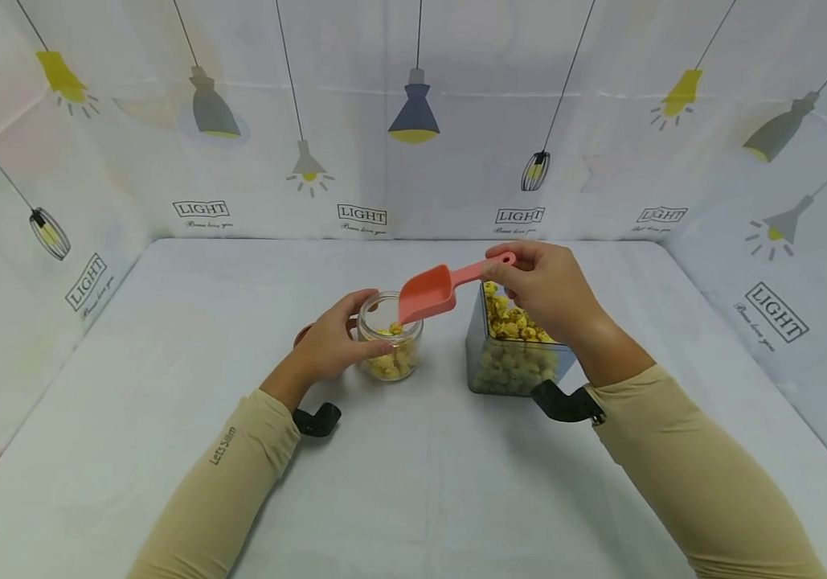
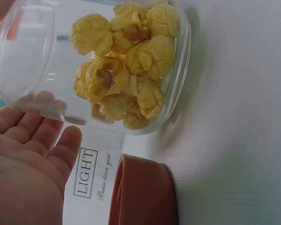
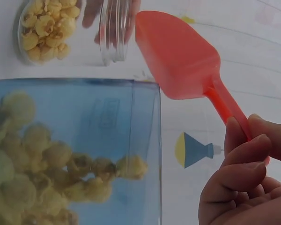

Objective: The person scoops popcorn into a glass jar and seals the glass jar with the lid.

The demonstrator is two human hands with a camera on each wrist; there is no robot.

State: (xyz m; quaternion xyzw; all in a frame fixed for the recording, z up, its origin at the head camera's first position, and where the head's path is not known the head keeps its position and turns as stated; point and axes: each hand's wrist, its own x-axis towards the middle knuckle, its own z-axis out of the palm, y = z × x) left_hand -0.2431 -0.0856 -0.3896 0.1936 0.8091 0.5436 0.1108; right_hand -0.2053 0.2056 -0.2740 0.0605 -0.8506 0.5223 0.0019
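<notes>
My left hand [image 1: 337, 336] holds a clear glass jar [image 2: 28, 51] around its upper part, thumb on the near side and fingers on the far side. Pieces of yellow popcorn [image 2: 126, 65] lie in the jar's lower part. My right hand [image 1: 545, 288] pinches the handle of a coral-pink scoop [image 1: 427, 294]. The scoop tilts down to the left, its front lip over the jar's mouth. One popcorn piece [image 1: 395, 328] shows just below that lip. Under my right hand stands a bluish see-through container [image 3: 131, 108] with much more popcorn in it.
A reddish-brown round vessel [image 2: 147, 192] sits beside the jar, mostly hidden behind my left hand in the head view. The white-covered table [image 1: 399, 482] ends at a lamp-printed cloth backdrop [image 1: 456, 185]. Black wrist mounts [image 1: 565, 402] stick out below both wrists.
</notes>
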